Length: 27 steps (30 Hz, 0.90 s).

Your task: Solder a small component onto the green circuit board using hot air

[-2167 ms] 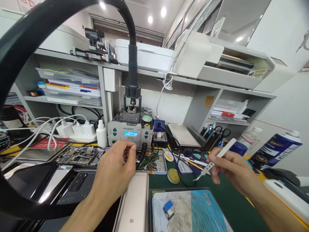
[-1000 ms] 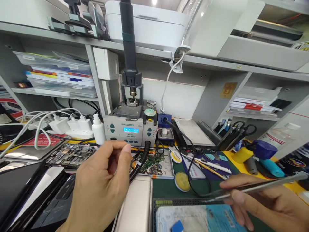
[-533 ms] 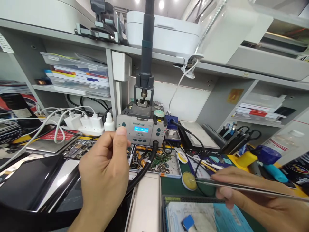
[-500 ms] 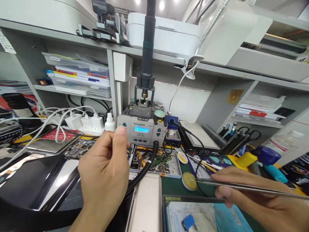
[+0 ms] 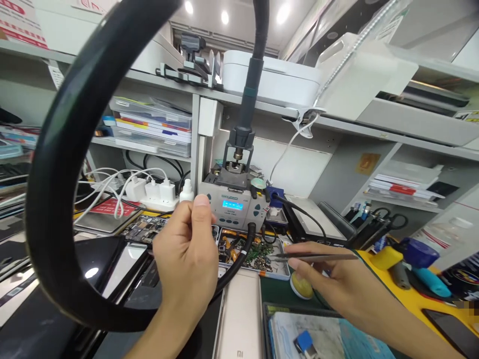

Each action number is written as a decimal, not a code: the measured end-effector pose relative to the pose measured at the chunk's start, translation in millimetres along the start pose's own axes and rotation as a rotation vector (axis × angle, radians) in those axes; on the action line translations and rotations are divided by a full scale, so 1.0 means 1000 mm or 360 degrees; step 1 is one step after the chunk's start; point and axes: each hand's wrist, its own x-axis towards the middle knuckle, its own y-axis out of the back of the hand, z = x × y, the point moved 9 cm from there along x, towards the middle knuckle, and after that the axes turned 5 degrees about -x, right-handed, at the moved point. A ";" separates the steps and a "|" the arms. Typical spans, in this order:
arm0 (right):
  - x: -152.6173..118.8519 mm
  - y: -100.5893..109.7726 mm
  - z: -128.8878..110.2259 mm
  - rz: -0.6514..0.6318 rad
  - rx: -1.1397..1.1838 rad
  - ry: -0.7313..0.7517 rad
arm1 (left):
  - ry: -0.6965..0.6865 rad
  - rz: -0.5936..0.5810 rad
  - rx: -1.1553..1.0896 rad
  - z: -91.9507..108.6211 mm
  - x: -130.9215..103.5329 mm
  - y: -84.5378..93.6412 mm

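crowding the workbench (image 5: 389, 279): rework station (image 5: 234, 207), shelves (image 5: 337, 124).

An electronics repair workshop: a hot-air rework station (image 5: 232, 207) (display lit), a tray of circuit-board scraps (image 5: 258, 252), chargers (image 5: 149, 192), cluttered shelves (image 5: 149, 124).

Bright ceiling spots (some glare); edges perhaps bowed.
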 end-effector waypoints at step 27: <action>0.064 -0.048 -0.063 -0.0168 0.0084 0.0302 | -0.1421 -0.0581 0.0443 0.033 -0.141 -0.068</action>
